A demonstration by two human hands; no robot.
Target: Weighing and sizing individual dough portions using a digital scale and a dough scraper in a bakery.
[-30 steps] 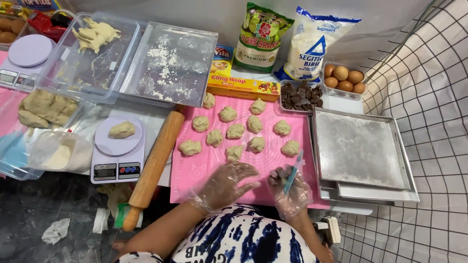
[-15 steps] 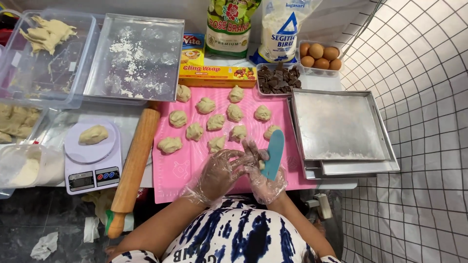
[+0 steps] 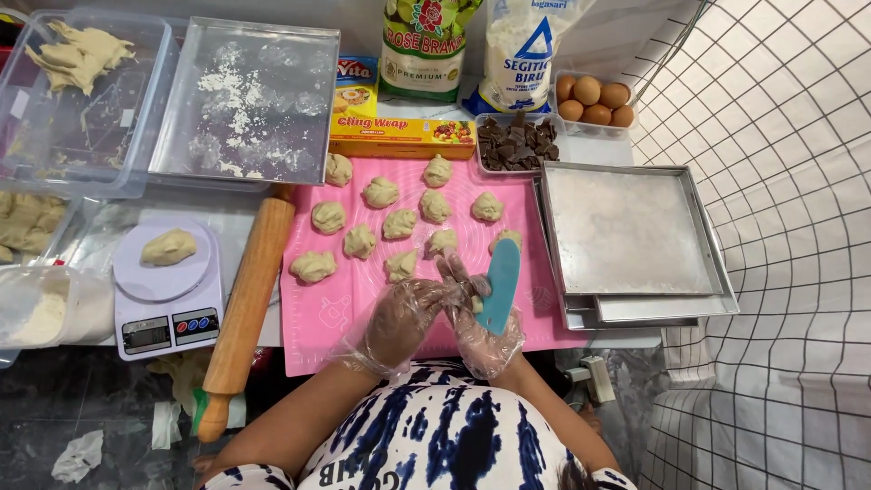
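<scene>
Pink mat [image 3: 327, 313]: holds eleven dough balls [image 3: 381, 191] in loose rows, from 12 to 10 o'clock of the hands.
Left hand [image 3: 404, 318]: clear plastic glove, fingers curled loosely, touching the right hand; whether it pinches dough cannot be told.
Right hand [image 3: 481, 327]: gloved, closed around the handle end of a teal scraper [image 3: 500, 283], blade up toward 12 o'clock.
Rolling pin [image 3: 243, 308]: wooden, at 9 o'clock, along the mat's left edge.
Scale [image 3: 168, 304]: white, farther toward 9 o'clock, one dough lump on it.
Metal trays [image 3: 635, 240]: stacked at 2 o'clock.
Chocolate pieces [image 3: 515, 143]: tub at 12 o'clock.
</scene>
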